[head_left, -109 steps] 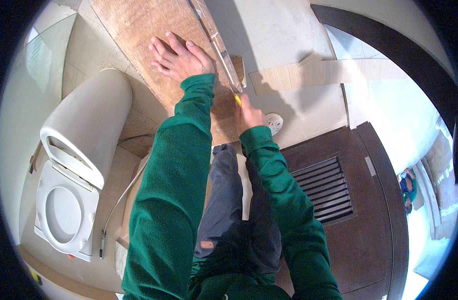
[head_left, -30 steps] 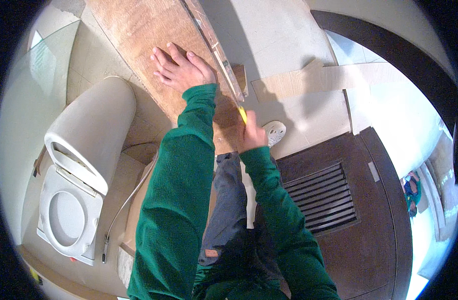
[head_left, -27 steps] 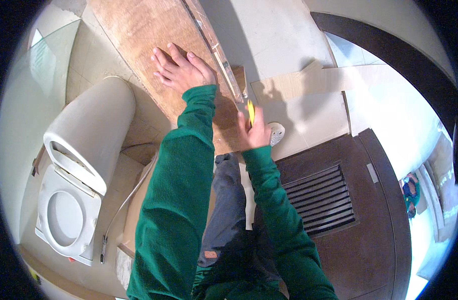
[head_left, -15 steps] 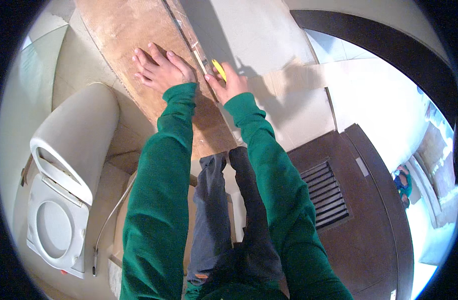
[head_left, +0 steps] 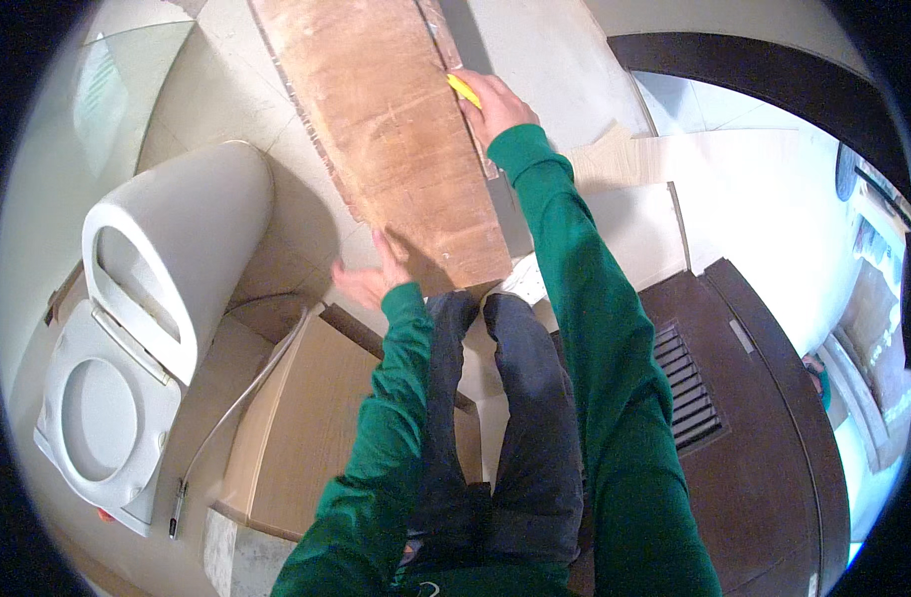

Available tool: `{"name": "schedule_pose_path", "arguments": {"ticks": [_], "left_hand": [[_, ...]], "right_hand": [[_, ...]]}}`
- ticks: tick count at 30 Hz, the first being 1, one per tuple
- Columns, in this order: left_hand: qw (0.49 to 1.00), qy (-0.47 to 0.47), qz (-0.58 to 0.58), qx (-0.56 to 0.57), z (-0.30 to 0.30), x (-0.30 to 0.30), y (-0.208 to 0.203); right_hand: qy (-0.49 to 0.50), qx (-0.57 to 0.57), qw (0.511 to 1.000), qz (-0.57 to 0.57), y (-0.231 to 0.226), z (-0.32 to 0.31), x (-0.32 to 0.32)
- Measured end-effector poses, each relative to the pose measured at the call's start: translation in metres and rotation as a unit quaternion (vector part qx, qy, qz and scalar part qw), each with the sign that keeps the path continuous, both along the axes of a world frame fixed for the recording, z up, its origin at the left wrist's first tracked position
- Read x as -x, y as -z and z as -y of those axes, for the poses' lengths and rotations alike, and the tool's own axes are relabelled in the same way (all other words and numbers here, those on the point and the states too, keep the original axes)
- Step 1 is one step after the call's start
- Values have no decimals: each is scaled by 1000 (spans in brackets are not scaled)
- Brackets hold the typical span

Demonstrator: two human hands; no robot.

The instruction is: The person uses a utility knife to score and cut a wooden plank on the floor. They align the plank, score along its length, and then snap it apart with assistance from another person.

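Observation:
A long, worn wooden board (head_left: 386,129) stretches away from just in front of my knees, its left edge chipped. My right hand (head_left: 497,107) is closed around a slim yellow tool (head_left: 464,91) at the board's right edge. The tool's other end is hidden by the fingers, so its exact kind does not show. My left hand (head_left: 374,279) is by the near left corner, fingers spread and holding nothing. One fingertip is close to the board's edge; whether it touches I cannot tell.
A white toilet (head_left: 177,239) with its lid raised stands at the left, a thin hose (head_left: 238,398) beside it. A light wood cabinet (head_left: 306,418) is near my left arm. On the right lies a dark brown door (head_left: 744,438) with a slatted vent (head_left: 689,388).
My left hand has lifted off the board's face and come back toward me to its near left edge. My right hand has shifted farther up the right edge with the yellow tool.

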State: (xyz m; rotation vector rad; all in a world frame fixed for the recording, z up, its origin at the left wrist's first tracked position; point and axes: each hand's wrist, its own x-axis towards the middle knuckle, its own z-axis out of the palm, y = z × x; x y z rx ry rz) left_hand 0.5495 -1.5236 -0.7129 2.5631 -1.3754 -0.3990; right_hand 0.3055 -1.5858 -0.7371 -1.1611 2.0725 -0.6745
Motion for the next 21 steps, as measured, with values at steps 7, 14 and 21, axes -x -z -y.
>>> {"name": "schedule_pose_path", "arguments": {"ticks": [7, 14, 21], "left_hand": [[631, -307, -640, -314, -33, -60, 2], [779, -250, -495, -292, -11, -106, 11], [782, -160, -496, -342, -2, -108, 17]], "right_hand": [[76, -80, 994, 24, 4, 3, -13], [283, -2, 954, 102, 26, -9, -29], [338, -145, 930, 22, 11, 12, -37]]}}
